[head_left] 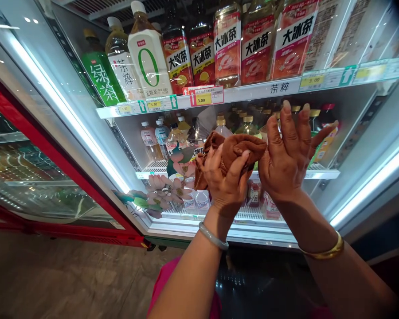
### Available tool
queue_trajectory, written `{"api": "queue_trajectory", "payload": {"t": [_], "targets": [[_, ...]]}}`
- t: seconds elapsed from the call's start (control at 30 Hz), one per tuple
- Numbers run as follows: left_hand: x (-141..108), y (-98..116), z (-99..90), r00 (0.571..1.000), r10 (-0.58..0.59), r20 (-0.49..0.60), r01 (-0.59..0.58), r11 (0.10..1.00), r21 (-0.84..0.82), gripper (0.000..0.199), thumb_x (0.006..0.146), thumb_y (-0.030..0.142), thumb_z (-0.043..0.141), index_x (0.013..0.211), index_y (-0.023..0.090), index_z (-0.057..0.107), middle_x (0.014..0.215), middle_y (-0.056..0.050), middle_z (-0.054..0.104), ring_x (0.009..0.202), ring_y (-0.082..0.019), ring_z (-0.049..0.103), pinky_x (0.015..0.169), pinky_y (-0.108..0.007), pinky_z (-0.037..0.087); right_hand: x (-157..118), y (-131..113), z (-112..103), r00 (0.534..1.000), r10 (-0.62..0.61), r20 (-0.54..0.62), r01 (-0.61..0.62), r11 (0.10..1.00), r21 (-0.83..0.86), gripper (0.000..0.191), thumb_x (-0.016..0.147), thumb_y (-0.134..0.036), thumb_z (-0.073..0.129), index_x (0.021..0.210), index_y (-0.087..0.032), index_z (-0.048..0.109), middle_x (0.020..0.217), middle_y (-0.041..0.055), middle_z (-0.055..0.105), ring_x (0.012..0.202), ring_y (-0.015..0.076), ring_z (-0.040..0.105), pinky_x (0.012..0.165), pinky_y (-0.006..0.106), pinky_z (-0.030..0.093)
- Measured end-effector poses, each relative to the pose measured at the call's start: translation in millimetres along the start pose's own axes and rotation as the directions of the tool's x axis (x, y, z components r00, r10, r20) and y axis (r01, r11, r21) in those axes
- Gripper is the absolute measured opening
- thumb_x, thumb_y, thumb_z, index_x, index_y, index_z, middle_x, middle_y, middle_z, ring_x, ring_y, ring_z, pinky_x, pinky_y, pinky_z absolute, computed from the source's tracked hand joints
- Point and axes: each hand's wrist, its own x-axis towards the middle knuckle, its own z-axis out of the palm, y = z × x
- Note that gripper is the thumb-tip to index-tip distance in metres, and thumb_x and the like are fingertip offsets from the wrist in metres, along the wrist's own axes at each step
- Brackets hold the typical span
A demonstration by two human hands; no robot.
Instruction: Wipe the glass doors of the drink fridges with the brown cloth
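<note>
A bunched brown cloth is gripped in my left hand, its fingers curled around the folds. The cloth's right end reaches the side of my right hand, which is open with its fingers spread and pointing up. Both hands are in front of a lit drinks cooler, level with its middle shelf. Behind them stand several drink bottles, partly hidden by the cloth and hands. Pink flower decals appear left of the cloth. I cannot tell whether my right palm touches glass.
Large tea bottles line the upper shelf, whose front edge carries price tags. A red cooler frame runs diagonally at left, with another lit cooler beyond it. Brown floor shows at lower left.
</note>
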Motion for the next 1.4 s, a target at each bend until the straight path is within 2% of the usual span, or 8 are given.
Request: {"api": "queue_trajectory", "payload": {"t": [0.07,0.27,0.43,0.53,0.77,1.1,1.27,1.4], "targets": [[13,-3,-2.1,1.0,0.024,0.008,-0.024,0.999,-0.021,0.036,0.094,0.03,0.067,0.13,0.03,0.068,0.154,-0.01,0.048,0.151,-0.03,0.04,0.127,-0.051,0.03,-1,2,1,0.999,-0.033,-0.024,0.033,0.999,-0.008,0.064,0.1,-0.028,0.04,0.163,-0.034,0.029,0.166,0.0043,0.042,0.161,0.0291,0.025,0.128,0.073,0.005],[19,-2,1.6,0.965,-0.219,-0.147,0.223,0.975,0.016,0.049,0.096,0.031,0.065,0.144,0.026,0.056,0.159,-0.013,0.041,0.152,-0.029,0.038,0.127,-0.051,0.03,-5,6,-5,0.993,-0.119,0.024,0.119,0.993,-0.002,0.072,0.099,-0.027,0.046,0.166,-0.03,0.02,0.168,0.0054,0.036,0.161,0.0247,0.023,0.131,0.065,0.012],[-17,23,20.1,0.996,-0.054,-0.068,0.055,0.998,0.01,0.034,0.093,0.027,0.067,0.127,0.029,0.071,0.152,-0.01,0.048,0.148,-0.029,0.043,0.128,-0.052,0.028,-7,17,-8,0.991,-0.13,-0.034,0.13,0.991,-0.011,0.068,0.1,-0.028,0.045,0.164,-0.035,0.024,0.165,0.0019,0.043,0.16,0.0257,0.028,0.131,0.069,0.009],[-11,28,21.7,0.999,-0.007,-0.039,0.006,1.0,-0.026,0.032,0.093,0.028,0.068,0.125,0.032,0.072,0.151,-0.008,0.05,0.149,-0.029,0.043,0.128,-0.051,0.029,-7,25,-9,0.994,-0.112,-0.009,0.112,0.994,0.004,0.068,0.1,-0.029,0.046,0.164,-0.039,0.024,0.164,0.0016,0.043,0.159,0.0283,0.03,0.129,0.073,0.007],[23,13,11.6,0.961,-0.24,-0.14,0.243,0.97,0.008,0.048,0.096,0.031,0.066,0.143,0.028,0.056,0.16,-0.012,0.041,0.153,-0.028,0.038,0.129,-0.05,0.026,-7,35,-16,0.985,-0.169,0.009,0.169,0.985,0.032,0.068,0.099,-0.029,0.048,0.163,-0.038,0.027,0.165,0.0005,0.041,0.16,0.0252,0.027,0.131,0.067,0.001],[-16,55,32.2,0.999,-0.031,-0.031,0.031,0.999,-0.025,0.032,0.093,0.025,0.07,0.123,0.032,0.073,0.152,-0.008,0.051,0.145,-0.029,0.048,0.127,-0.051,0.032,-6,61,-14,0.979,-0.184,-0.085,0.186,0.982,0.018,0.064,0.098,-0.039,0.048,0.161,-0.038,0.035,0.161,0.0058,0.049,0.155,0.0353,0.035,0.125,0.075,0.002],[18,39,21.1,0.987,-0.162,0.002,0.162,0.987,-0.014,0.044,0.097,0.031,0.063,0.14,0.03,0.061,0.161,-0.009,0.043,0.153,-0.029,0.038,0.129,-0.052,0.026,-1,75,-26,0.997,-0.069,-0.016,0.068,0.995,-0.078,0.064,0.102,-0.039,0.038,0.165,-0.035,0.026,0.17,0.0071,0.032,0.161,0.0388,0.02,0.121,0.08,-0.001],[13,41,27.1,0.969,-0.239,-0.063,0.237,0.971,-0.037,0.048,0.097,0.032,0.062,0.144,0.028,0.058,0.165,-0.01,0.037,0.154,-0.031,0.036,0.129,-0.052,0.027,-2,79,-25,0.999,-0.048,-0.01,0.046,0.994,-0.102,0.063,0.104,-0.041,0.037,0.165,-0.037,0.025,0.171,0.0066,0.03,0.162,0.0364,0.018,0.124,0.078,0.003]]}}
